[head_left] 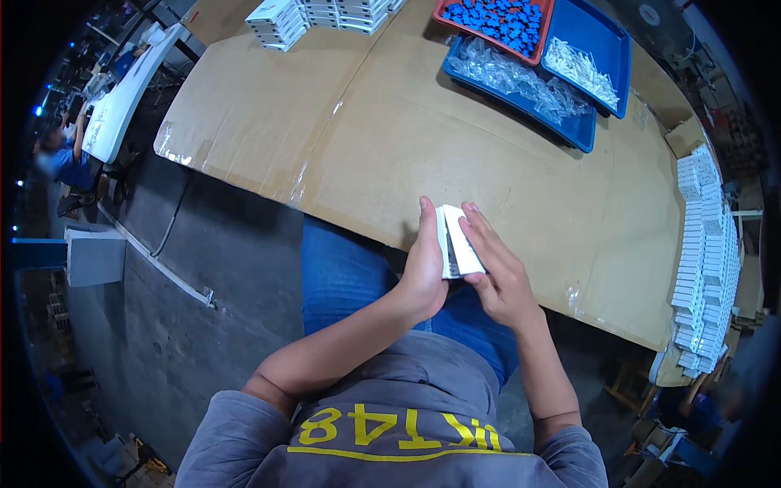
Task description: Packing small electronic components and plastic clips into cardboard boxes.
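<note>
Between my two palms, at the near edge of the cardboard-covered table [390,163], is a small white box [464,242]. A dark gap runs lengthwise down it, beside a slanted white panel. My left hand [425,272] presses along the box's left side, fingers together and pointing away from me. On the other side my right hand [506,281] lies against the panel, its fingers over the upper right edge and its thumb near the lower end. What is inside the box cannot be made out.
At the far right, a red tray [534,58] of small blue pieces rests over a blue tray [582,146] of clear plastic pieces. Another blue tray [617,49] holds white sticks. White boxes stand stacked at the far edge [277,26] and right edge [701,260]. People sit at both sides.
</note>
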The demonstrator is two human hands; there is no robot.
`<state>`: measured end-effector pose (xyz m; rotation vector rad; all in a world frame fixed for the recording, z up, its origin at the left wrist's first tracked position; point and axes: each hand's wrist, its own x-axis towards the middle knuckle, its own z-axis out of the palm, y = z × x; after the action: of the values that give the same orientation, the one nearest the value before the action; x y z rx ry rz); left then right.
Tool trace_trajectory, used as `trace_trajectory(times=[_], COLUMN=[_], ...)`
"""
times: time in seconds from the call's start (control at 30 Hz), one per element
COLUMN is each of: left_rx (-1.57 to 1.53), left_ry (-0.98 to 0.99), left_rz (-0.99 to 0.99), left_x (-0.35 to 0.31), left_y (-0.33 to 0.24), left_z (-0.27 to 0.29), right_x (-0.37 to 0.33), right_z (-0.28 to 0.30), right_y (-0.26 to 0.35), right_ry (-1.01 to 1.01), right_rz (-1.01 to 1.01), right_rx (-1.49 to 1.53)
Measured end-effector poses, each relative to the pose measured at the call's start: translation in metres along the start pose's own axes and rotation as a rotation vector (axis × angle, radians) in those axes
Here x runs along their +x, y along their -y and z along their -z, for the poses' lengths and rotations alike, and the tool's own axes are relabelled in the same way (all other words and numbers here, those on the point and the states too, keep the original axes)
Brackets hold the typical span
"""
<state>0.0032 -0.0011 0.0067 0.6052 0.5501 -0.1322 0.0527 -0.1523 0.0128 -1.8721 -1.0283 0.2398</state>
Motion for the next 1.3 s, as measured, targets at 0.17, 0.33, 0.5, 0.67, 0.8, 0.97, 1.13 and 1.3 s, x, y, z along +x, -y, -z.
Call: trace_trajectory(times=[0.17, 0.33, 0.5, 0.67, 0.8, 0.97, 1.13, 1.3], left_rx=[0.101, 0.148, 0.249, 0.321, 0.286, 0.290, 0.294, 0.630], left_ry=[0.010, 0.070, 0.192, 0.236, 0.226, 0.220, 0.354, 0.419], left_rz=[-0.011, -0.122, -0.206, -0.178, -0.169, -0.185, -0.253, -0.344], left_x=[-0.011, -0.016, -0.018, -0.024, -0.026, -0.030, -0.029, -0.039], left_y=[-0.003, -0.003, -0.004, -0.008, -0.008, -0.009, -0.012, -0.037], left_z=[-0.003, -0.008, -0.001, 0.000, -0.001, -0.003, -0.006, -0.014], right_x=[-0.005, -0.005, -0.005, -0.008, -0.007, -0.007, -0.010, -0.021], right_z=[-0.004, -0.003, -0.001, -0.002, -0.005, -0.007, -0.001, 0.002], right_y=[0.000, 0.003, 0.004, 0.004, 0.004, 0.005, 0.002, 0.008], right_ry=[-0.037, -0.022, -0.005, 0.007, 0.008, 0.003, -0.038, -0.140], right_rz=[0.109, 0.133, 0.181, 0.186, 0.202, 0.218, 0.264, 0.239], right_rx=[-0.082, -0.083, -0.085, -0.088, -0.119, -0.114, -0.164, -0.115])
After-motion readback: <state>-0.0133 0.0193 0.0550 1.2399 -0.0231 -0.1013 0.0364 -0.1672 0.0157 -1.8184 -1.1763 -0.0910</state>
